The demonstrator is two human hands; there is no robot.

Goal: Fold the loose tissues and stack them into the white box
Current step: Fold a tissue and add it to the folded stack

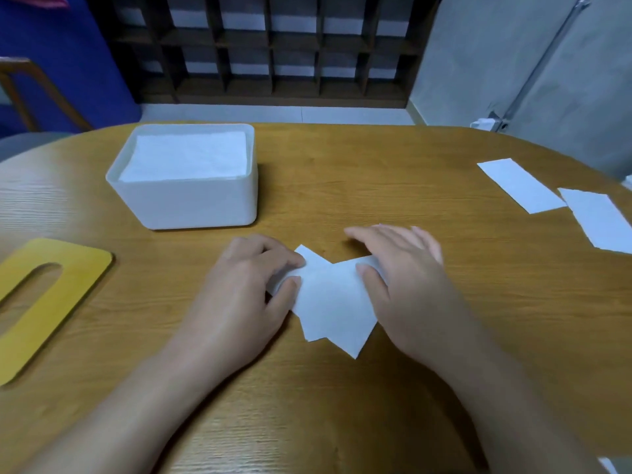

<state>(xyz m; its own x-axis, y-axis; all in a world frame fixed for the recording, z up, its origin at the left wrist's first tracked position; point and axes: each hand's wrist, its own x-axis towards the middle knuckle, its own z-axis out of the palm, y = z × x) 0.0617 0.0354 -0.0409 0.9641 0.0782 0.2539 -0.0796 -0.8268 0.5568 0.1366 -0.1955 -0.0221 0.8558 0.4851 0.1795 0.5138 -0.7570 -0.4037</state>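
- Left hand [246,285] pinches the tissue [330,299] at its left edge, steadying it for folding.
- Right hand [400,268] presses it with spread fingers onto the near tabletop [376,186] (creasing, likely).
- White box [191,200] waits far-left.

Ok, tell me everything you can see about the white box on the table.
The white box is a rectangular, open-topped container with rounded corners, plastic by its look. It stands upright on the wooden table, on the far left, beyond the left hand. A neat stack of white tissues fills it nearly to the rim. Neither hand touches it.
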